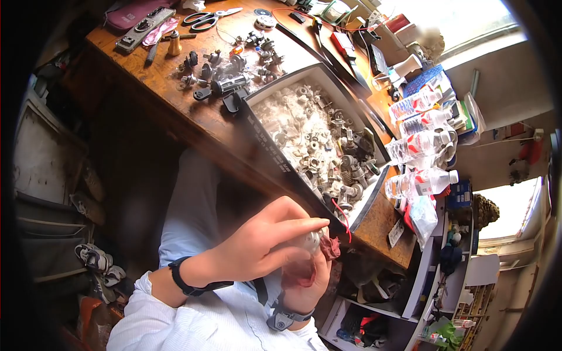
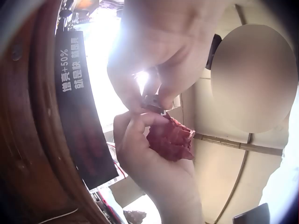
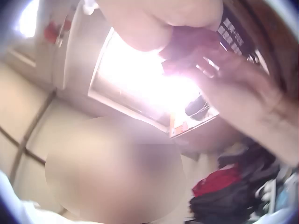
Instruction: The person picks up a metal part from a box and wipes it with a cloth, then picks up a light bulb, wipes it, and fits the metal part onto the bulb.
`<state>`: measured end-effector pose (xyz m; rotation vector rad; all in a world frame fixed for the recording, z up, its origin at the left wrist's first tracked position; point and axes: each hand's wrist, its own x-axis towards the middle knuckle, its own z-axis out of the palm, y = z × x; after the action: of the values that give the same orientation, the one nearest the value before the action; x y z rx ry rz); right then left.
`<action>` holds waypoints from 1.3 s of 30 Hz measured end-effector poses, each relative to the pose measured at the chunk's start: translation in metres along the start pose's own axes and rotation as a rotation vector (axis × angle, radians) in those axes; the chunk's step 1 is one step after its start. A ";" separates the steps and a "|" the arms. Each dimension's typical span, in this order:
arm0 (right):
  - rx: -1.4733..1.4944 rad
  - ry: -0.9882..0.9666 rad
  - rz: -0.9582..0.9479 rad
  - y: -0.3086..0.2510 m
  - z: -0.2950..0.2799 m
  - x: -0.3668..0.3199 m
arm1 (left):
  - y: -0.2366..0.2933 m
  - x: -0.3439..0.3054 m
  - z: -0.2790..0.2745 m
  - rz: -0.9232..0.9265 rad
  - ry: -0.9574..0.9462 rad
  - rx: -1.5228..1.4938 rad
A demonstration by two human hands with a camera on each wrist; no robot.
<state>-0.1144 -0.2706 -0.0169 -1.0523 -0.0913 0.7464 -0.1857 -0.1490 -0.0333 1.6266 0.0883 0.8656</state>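
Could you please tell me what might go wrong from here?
The small part the left hand pinches could slip and drop toward the trousers. Landing instead in the box of loose parts nearby, it might be hard to spot. The crumpled red cloth in the right hand could catch on it.

Hard daylight pours through a window [image 1: 456, 20] beyond the wooden table [image 1: 146, 76], bleaching patches of its worn top. Another window [image 1: 515, 205] glares farther along the pale wall [image 1: 508, 88]. White shelves [image 1: 420, 281] stand near; brown strips cross the cream ceiling [image 2: 219, 177]. Shadow fills the space under the table.
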 end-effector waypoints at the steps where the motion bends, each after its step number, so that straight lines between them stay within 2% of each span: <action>1: -0.001 0.000 0.002 0.002 -0.004 0.000 | 0.002 -0.001 -0.001 -0.002 0.001 0.000; 3: -0.263 -0.120 -0.234 0.007 -0.013 0.003 | 0.008 -0.002 -0.001 0.000 -0.015 0.035; 4: -0.168 -0.153 -0.419 0.012 -0.009 0.007 | 0.010 -0.003 0.002 0.006 0.010 0.037; 5: -0.168 -0.154 -0.418 0.013 -0.007 0.009 | 0.012 -0.004 0.004 0.005 0.011 0.038; 8: -0.253 -0.286 -0.745 0.015 -0.006 0.022 | 0.014 -0.004 0.008 -0.051 0.051 -0.006; 9: -0.254 -0.286 -0.748 0.013 -0.011 0.026 | 0.013 -0.004 0.008 -0.048 0.050 -0.008; 11: -0.727 -0.386 -1.021 0.002 -0.022 0.033 | 0.008 -0.005 0.006 -0.160 0.044 -0.120; 13: -0.798 -0.370 -1.063 0.002 -0.022 0.032 | 0.000 -0.006 0.007 -0.186 0.018 -0.144; 15: -0.829 -0.318 -1.131 0.002 -0.018 0.033 | -0.002 -0.004 0.015 -0.493 0.087 -0.913; 16: -0.665 -0.283 -1.080 0.005 -0.016 0.033 | -0.003 0.000 0.015 -0.504 0.128 -1.226; 17: -0.600 -0.150 -1.086 0.011 -0.018 0.034 | -0.008 0.002 0.013 -0.550 0.169 -1.345; 19: -0.439 -0.065 -0.885 0.001 0.000 0.020 | -0.016 0.000 0.005 -0.549 0.084 -1.457; 21: -0.405 -0.101 -0.853 -0.004 0.003 0.019 | -0.011 0.001 0.004 -0.579 0.089 -1.445; 23: -0.384 -0.058 -0.716 -0.007 0.007 0.016 | -0.011 0.001 0.004 -0.608 0.092 -1.437; 33: -0.350 -0.123 -0.595 -0.008 0.009 0.014 | -0.016 -0.003 0.001 -0.592 0.090 -1.425; 36: -0.378 -0.235 -0.662 -0.007 0.003 0.016 | -0.017 -0.004 0.002 -0.541 0.070 -1.373; 39: -0.512 -0.174 -0.738 -0.002 0.001 0.015 | -0.014 -0.005 0.003 -0.544 0.092 -1.299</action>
<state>-0.1020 -0.2616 -0.0187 -1.3126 -0.8099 0.1286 -0.1816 -0.1499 -0.0479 0.3007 0.0139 0.3764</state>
